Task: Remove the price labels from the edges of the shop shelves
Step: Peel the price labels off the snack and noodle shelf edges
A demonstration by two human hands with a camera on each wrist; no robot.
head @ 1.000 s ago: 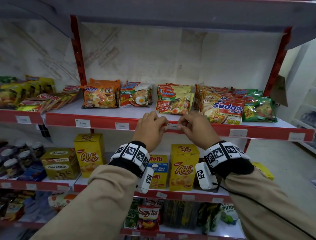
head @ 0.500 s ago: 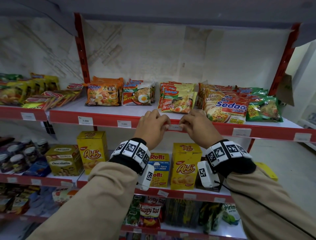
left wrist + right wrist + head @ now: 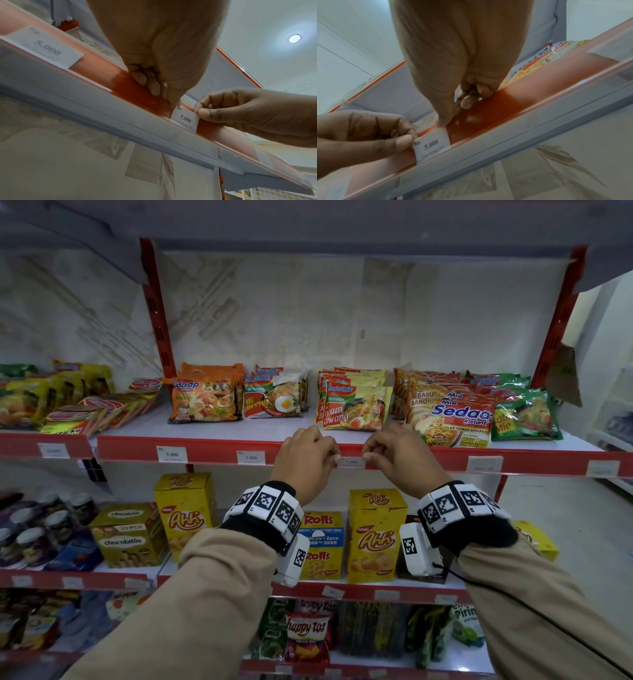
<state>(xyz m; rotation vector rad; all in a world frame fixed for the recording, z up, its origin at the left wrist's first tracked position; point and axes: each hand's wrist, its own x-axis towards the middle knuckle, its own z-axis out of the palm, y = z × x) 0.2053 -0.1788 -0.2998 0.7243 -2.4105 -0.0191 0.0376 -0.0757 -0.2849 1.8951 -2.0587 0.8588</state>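
Note:
A white price label (image 3: pixel 351 462) printed "5.000" sits in the red edge strip (image 3: pixel 212 451) of the noodle shelf. My left hand (image 3: pixel 310 460) pinches the label's left end between thumb and forefinger. The right hand (image 3: pixel 394 455) pinches its right end the same way. In the left wrist view the label (image 3: pixel 186 119) still stands in the strip's lower groove, with my left hand (image 3: pixel 171 102) at its upper left corner and my right hand (image 3: pixel 204 112) on its right edge. The right wrist view shows the label (image 3: pixel 433 144), the right hand (image 3: pixel 442 123) and the left hand (image 3: pixel 406 140).
More white labels (image 3: pixel 172 454) (image 3: pixel 251 457) (image 3: pixel 484 464) (image 3: pixel 603 468) sit along the same strip. Instant noodle packs (image 3: pixel 352 409) lie on the shelf just behind my hands. Yellow snack boxes (image 3: pixel 376 535) stand on the shelf below, which carries labels (image 3: pixel 333 591) too.
Both hands stay on the two ends of the same label. The head view has shifted slightly and the fingertips stand a little further apart.

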